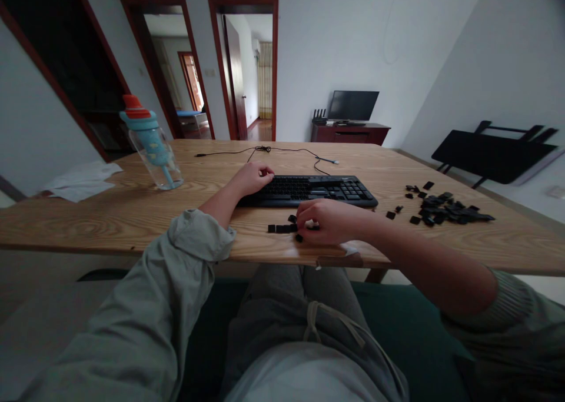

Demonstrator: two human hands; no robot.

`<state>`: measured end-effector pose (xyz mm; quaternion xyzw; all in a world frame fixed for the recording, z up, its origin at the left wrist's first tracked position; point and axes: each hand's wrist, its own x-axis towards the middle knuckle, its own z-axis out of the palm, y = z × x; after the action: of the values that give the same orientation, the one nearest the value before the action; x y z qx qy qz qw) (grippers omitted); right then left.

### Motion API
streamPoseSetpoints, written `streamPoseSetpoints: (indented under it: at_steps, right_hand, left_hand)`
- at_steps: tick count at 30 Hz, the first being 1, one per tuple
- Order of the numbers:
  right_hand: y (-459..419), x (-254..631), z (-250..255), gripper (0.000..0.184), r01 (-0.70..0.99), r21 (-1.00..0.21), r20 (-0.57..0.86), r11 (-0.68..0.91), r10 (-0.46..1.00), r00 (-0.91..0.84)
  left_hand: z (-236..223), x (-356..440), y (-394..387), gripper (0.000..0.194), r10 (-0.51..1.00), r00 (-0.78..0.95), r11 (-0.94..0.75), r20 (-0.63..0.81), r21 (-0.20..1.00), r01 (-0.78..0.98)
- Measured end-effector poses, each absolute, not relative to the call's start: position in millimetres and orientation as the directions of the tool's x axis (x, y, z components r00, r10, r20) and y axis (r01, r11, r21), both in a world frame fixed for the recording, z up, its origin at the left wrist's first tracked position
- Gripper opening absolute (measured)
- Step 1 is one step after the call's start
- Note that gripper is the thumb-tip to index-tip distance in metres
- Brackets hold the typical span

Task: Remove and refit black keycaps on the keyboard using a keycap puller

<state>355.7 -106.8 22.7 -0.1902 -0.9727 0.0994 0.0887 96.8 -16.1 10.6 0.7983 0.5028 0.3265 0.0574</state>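
A black keyboard (289, 197) lies on the wooden table before me; many of its keys look to be off on the left and middle. My left hand (252, 179) rests over the keyboard's upper left edge, its fingers curled in; whatever they hold is hidden. Just below the keyboard, my right hand (329, 221) is bent down to the tabletop with thumb and fingers pinched around a black keycap, mostly covered by the hand. Beside those fingertips lies a short row of black keycaps (282, 229), with a loose keycap (292, 218) above it and another keycap (299, 238) below.
A heap of loose black keycaps (450, 209) is spread at the table's right. A cable (286, 149) runs behind the keyboard. A clear bottle with a blue and red top (152, 146) and white tissues (82, 181) stand at the left. The table's front edge (247, 258) is close.
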Motion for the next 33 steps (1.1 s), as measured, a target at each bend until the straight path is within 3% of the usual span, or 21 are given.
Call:
streamPoseSetpoints:
  at_steps: [5, 11, 17, 28, 33]
  right_hand:
    - [-109.2, 356.0, 22.5, 0.009, 0.346, -0.206, 0.192, 0.916, 0.384, -0.903]
    - [-115.2, 358.5, 22.8, 0.027, 0.326, -0.192, 0.201, 0.926, 0.362, -0.910]
    - [-123.2, 352.2, 20.7, 0.016, 0.281, -0.184, 0.159, 0.942, 0.311, -0.937]
    - [-102.8, 359.2, 40.3, 0.019, 0.521, -0.421, 0.124, 0.743, 0.615, -0.778]
    - [-97.1, 353.8, 33.2, 0.018, 0.591, -0.361, 0.071, 0.721, 0.654, -0.753]
  left_hand:
    - [9.1, 96.0, -13.8, 0.022, 0.831, 0.285, -0.498, 0.478, 0.409, 0.765]
    - [10.7, 96.5, -15.8, 0.022, 0.832, 0.282, -0.497, 0.478, 0.416, 0.762]
    - [12.6, 97.9, -17.5, 0.023, 0.831, 0.283, -0.494, 0.479, 0.401, 0.771]
    - [10.5, 94.8, -16.3, 0.023, 0.830, 0.291, -0.498, 0.475, 0.399, 0.770]
    - [11.8, 95.8, -17.2, 0.024, 0.834, 0.289, -0.490, 0.470, 0.389, 0.780]
